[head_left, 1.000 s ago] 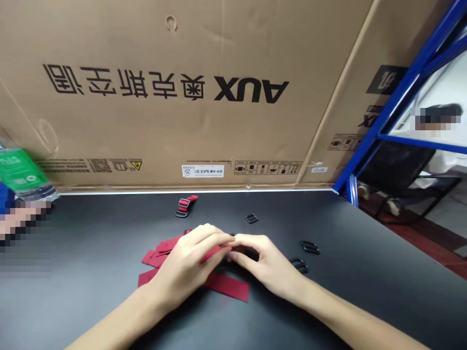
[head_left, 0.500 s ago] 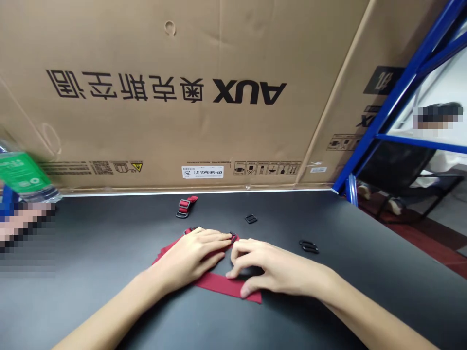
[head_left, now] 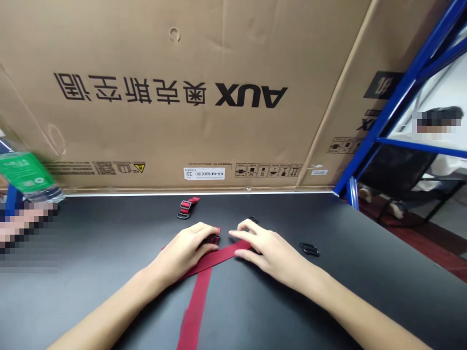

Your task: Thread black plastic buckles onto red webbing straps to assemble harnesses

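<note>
Red webbing point(head_left: 197, 306) lies on the dark table, one length running toward the near edge and another crossing it toward the right. My left hand point(head_left: 189, 248) is curled over the bunched webbing and a dark buckle point(head_left: 211, 238), gripping them. Between thumb and fingers, my right hand point(head_left: 259, 243) pinches the end of the crossing strap. Behind the hands sits a separate buckle with a short red strap point(head_left: 185, 208). A black slider point(head_left: 253, 219) is partly hidden behind my right hand. Further right lies a pair of black rings point(head_left: 309, 249).
A large cardboard box point(head_left: 164, 131) stands along the table's back edge. At the left is a bottle with a green label point(head_left: 27, 172), near a blurred pinkish patch. A blue metal frame point(head_left: 386, 116) rises at the right, with a chair and a person beyond.
My right hand has moved up a little and now holds a strap angled up to the right. Another strap length now hangs toward the near edge. My left hand has shifted slightly left and curled more.
</note>
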Tool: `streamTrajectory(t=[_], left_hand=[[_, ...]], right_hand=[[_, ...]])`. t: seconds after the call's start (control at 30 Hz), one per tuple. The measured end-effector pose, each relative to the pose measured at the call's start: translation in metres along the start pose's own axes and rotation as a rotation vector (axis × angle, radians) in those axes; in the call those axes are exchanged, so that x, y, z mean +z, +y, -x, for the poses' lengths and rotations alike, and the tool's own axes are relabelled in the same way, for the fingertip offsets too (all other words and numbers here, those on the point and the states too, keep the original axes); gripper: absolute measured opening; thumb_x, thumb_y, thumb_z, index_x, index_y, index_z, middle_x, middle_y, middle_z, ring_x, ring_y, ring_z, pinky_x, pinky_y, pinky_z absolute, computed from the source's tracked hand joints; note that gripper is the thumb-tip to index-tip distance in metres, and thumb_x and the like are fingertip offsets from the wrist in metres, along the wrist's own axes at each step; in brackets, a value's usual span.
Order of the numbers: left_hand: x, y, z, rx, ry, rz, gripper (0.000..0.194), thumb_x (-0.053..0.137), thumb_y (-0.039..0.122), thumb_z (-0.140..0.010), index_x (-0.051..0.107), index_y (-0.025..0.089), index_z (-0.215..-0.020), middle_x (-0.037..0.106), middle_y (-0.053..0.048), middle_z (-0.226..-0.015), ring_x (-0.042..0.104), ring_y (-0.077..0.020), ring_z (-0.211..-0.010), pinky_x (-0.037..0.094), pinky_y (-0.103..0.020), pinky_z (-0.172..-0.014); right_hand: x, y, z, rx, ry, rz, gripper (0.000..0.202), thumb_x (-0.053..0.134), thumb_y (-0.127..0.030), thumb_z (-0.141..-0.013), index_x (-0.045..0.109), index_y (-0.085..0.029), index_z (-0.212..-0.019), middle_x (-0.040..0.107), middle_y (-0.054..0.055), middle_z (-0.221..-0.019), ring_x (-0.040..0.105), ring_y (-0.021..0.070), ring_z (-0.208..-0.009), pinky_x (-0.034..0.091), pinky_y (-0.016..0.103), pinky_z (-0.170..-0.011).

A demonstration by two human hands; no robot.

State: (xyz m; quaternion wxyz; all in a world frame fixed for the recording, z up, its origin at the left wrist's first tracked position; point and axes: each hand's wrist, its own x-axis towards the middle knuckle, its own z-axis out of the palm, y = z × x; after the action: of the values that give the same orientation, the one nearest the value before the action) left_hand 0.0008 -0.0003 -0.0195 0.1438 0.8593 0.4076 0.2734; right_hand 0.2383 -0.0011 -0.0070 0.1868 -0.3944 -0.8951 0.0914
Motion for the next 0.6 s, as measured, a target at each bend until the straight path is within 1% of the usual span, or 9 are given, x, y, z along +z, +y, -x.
streamTrajectory(t=[0.07, 0.17, 0.2, 0.27, 0.33, 0.4, 0.47, 0.5, 0.6], left_hand=[[0.001, 0.0, 0.0, 0.002, 0.006, 0.01, 0.023, 0.053, 0.022, -0.092, 0.062, 0.022, -0.113, 0.071, -0.005, -0.104, 0.069, -0.0186, -0.092, 0.056, -0.032, -0.084], [0.001, 0.0, -0.001, -0.003, 0.026, 0.044, 0.021, 0.053, 0.023, -0.092, 0.062, 0.022, -0.111, 0.072, -0.004, -0.103, 0.069, -0.0182, -0.092, 0.056, -0.031, -0.084], [0.0, 0.001, -0.002, -0.009, 0.036, 0.052, 0.02, 0.054, 0.023, -0.092, 0.063, 0.023, -0.11, 0.072, -0.004, -0.102, 0.069, -0.0183, -0.091, 0.056, -0.031, -0.084], [-0.001, 0.001, -0.003, -0.034, 0.064, 0.067, 0.018, 0.054, 0.025, -0.091, 0.063, 0.023, -0.107, 0.072, -0.003, -0.1, 0.069, -0.0186, -0.089, 0.056, -0.031, -0.083], [-0.001, 0.001, -0.003, -0.055, 0.098, 0.082, 0.017, 0.054, 0.027, -0.091, 0.062, 0.023, -0.105, 0.072, -0.003, -0.101, 0.069, -0.0192, -0.088, 0.056, -0.032, -0.083], [-0.002, 0.0, -0.003, -0.052, 0.132, 0.093, 0.018, 0.053, 0.029, -0.091, 0.061, 0.022, -0.106, 0.072, -0.004, -0.102, 0.069, -0.0199, -0.089, 0.055, -0.033, -0.084], [-0.001, -0.002, -0.001, -0.025, 0.15, 0.103, 0.022, 0.05, 0.028, -0.092, 0.06, 0.022, -0.11, 0.071, -0.005, -0.104, 0.068, -0.0204, -0.091, 0.055, -0.033, -0.085], [-0.001, -0.003, -0.001, -0.008, 0.153, 0.106, 0.023, 0.049, 0.027, -0.092, 0.06, 0.022, -0.111, 0.071, -0.006, -0.106, 0.068, -0.0205, -0.093, 0.055, -0.033, -0.085], [0.001, -0.005, 0.0, 0.046, 0.146, 0.102, 0.026, 0.047, 0.026, -0.092, 0.058, 0.022, -0.115, 0.069, -0.006, -0.11, 0.067, -0.0203, -0.097, 0.054, -0.032, -0.086]], right_hand=[[0.0, -0.006, 0.001, -0.025, -0.065, 0.012, 0.026, 0.06, -0.023, -0.093, 0.064, -0.023, -0.118, 0.064, 0.005, -0.109, 0.067, 0.0174, -0.076, 0.052, 0.028, -0.069], [-0.002, -0.005, 0.002, -0.02, -0.061, 0.044, 0.014, 0.058, -0.016, -0.092, 0.067, -0.022, -0.102, 0.064, 0.003, -0.096, 0.065, 0.0154, -0.068, 0.048, 0.025, -0.062], [-0.003, -0.002, 0.002, -0.015, -0.036, 0.059, 0.012, 0.057, -0.015, -0.092, 0.067, -0.022, -0.095, 0.064, 0.003, -0.093, 0.063, 0.0146, -0.065, 0.046, 0.025, -0.06], [-0.005, 0.005, 0.001, 0.003, 0.045, 0.073, 0.017, 0.052, -0.013, -0.093, 0.064, -0.021, -0.083, 0.062, 0.003, -0.09, 0.06, 0.014, -0.062, 0.044, 0.025, -0.057], [-0.008, 0.01, -0.001, 0.02, 0.161, 0.008, 0.023, 0.046, -0.011, -0.094, 0.061, -0.02, -0.08, 0.061, 0.004, -0.09, 0.059, 0.0152, -0.065, 0.046, 0.027, -0.062], [-0.01, 0.011, -0.003, -0.008, 0.28, -0.175, 0.021, 0.044, -0.014, -0.096, 0.059, -0.021, -0.082, 0.061, 0.006, -0.094, 0.061, 0.0176, -0.078, 0.049, 0.031, -0.073], [-0.011, 0.008, -0.005, -0.067, 0.322, -0.451, 0.013, 0.052, -0.026, -0.096, 0.059, -0.021, -0.086, 0.061, 0.007, -0.099, 0.062, 0.0189, -0.091, 0.049, 0.033, -0.084], [-0.011, 0.006, -0.005, -0.092, 0.309, -0.6, 0.015, 0.058, -0.034, -0.094, 0.059, -0.021, -0.087, 0.062, 0.007, -0.1, 0.061, 0.0192, -0.095, 0.049, 0.034, -0.087], [-0.006, -0.002, -0.006, -0.095, 0.228, -0.969, 0.039, 0.071, -0.057, -0.079, 0.056, -0.021, -0.084, 0.061, 0.006, -0.096, 0.06, 0.0191, -0.092, 0.05, 0.033, -0.086]])
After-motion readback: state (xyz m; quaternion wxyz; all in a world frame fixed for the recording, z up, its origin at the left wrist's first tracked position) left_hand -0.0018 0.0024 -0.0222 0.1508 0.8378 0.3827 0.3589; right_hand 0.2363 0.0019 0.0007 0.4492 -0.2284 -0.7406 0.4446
